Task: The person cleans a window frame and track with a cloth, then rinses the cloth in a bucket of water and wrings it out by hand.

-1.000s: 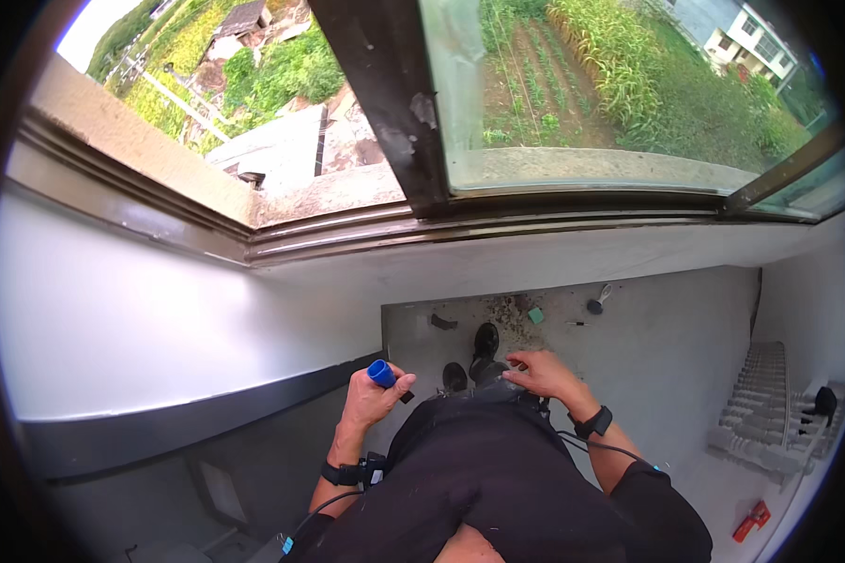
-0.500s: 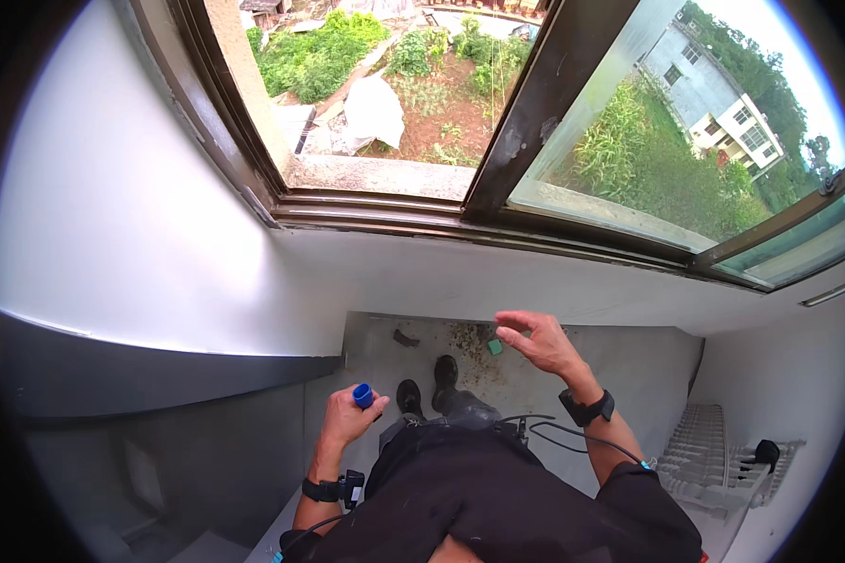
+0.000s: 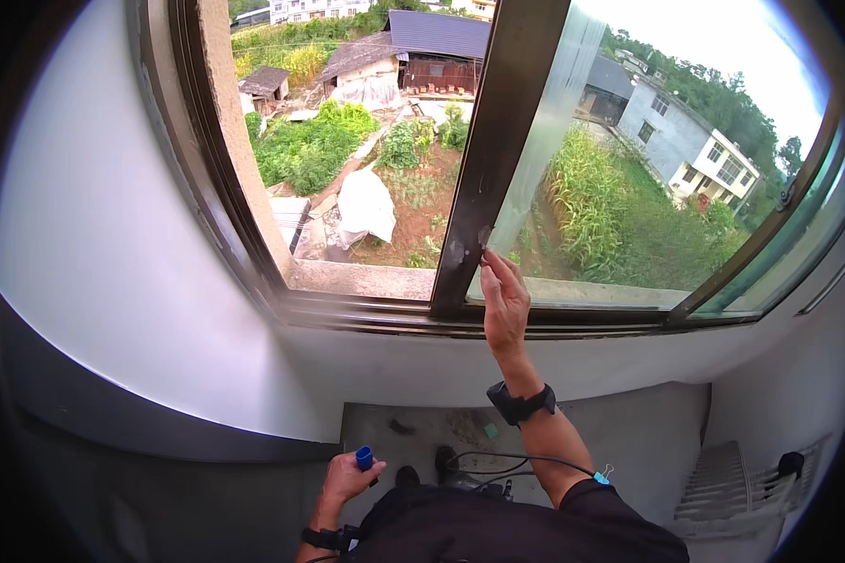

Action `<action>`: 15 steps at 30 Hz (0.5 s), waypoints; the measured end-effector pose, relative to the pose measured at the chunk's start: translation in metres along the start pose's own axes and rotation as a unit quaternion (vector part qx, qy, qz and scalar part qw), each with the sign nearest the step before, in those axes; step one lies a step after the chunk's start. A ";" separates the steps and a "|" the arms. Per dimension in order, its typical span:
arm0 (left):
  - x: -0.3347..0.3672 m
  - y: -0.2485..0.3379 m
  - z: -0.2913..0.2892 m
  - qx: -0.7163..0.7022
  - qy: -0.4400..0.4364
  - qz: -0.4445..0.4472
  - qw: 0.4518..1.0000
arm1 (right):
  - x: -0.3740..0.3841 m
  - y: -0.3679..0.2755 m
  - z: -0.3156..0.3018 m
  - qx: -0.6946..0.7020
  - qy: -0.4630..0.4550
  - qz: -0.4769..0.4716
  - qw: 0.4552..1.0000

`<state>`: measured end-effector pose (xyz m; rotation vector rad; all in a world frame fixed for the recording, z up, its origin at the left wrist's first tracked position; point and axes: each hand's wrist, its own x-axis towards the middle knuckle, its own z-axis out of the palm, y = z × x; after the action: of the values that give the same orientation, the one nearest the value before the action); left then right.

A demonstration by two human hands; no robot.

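Note:
My left hand (image 3: 347, 477) is closed in a fist at waist height, low in the view. From the top of it sticks out a short blue cylindrical handle (image 3: 364, 458); its lower part is hidden in the hand, so what tool it belongs to does not show. Raised to the window is my right hand (image 3: 505, 305), fingers stretched upward. Its fingertips reach the right edge of the dark brown sash upright (image 3: 464, 225), close to some pale smudges on the metal. No object shows in this hand.
On the left the window stands open; a glass pane (image 3: 620, 216) fills the right part. Below runs a white wall ledge (image 3: 394, 361). A grey slatted rack (image 3: 723, 488) lies at lower right, and a small green piece (image 3: 490, 431) lies on the floor. A cable hangs along my right arm.
My right hand has risen from above the floor to the window sash. The view has tilted up, showing more outside. My left hand still grips the blue handle.

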<state>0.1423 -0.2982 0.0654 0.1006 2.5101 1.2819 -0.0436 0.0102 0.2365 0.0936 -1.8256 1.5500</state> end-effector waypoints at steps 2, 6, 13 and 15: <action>0.016 0.004 0.005 0.018 -0.010 0.043 0.999 | -0.002 0.002 0.011 -0.014 -0.025 -0.012 1.000; 0.032 0.031 -0.003 -0.010 -0.053 0.043 0.998 | -0.008 -0.008 0.044 -0.059 -0.057 -0.041 0.996; 0.039 -0.004 0.001 -0.026 0.021 0.051 0.998 | -0.017 -0.027 0.090 -0.067 -0.123 -0.079 0.987; 0.035 -0.008 0.000 -0.034 0.031 0.028 0.999 | -0.019 -0.033 0.101 -0.061 -0.144 -0.066 0.986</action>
<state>0.1094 -0.2956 0.0504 0.1180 2.5305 1.4111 -0.0619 -0.0953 0.2522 0.3907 -2.0875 1.3831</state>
